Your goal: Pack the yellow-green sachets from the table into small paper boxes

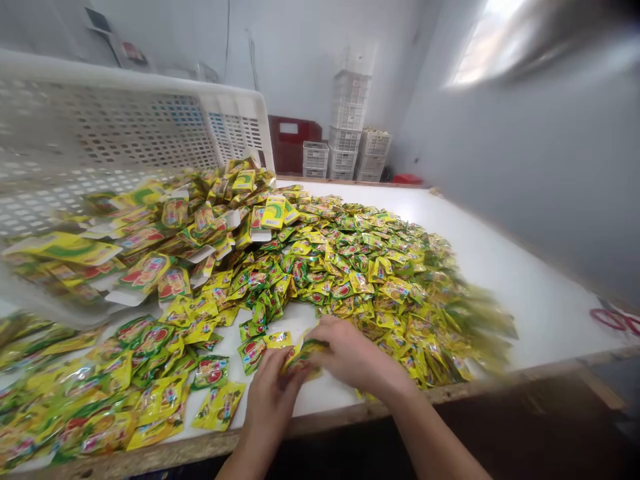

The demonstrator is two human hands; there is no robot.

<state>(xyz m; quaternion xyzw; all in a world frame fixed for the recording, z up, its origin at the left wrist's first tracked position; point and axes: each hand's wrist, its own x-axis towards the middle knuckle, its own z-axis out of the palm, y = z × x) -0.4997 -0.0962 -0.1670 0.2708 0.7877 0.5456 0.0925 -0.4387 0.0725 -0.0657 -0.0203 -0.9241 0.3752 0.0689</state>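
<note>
A big heap of small yellow, green and red sachets (350, 260) covers the white table (500, 267). Near the front edge, my left hand (270, 393) and my right hand (350, 357) meet over a small bunch of sachets (304, 353). Both hands have their fingers closed around that bunch and hold it between them, just above the tabletop. More loose sachets (220, 403) lie to the left of my left hand.
A white perforated plastic crate (125, 133) lies tipped on the left, with sachets spilling from it. Stacked white crates (350, 120) and a red box (293, 143) stand by the far wall. Red scissors handles (617, 320) lie at the table's right edge.
</note>
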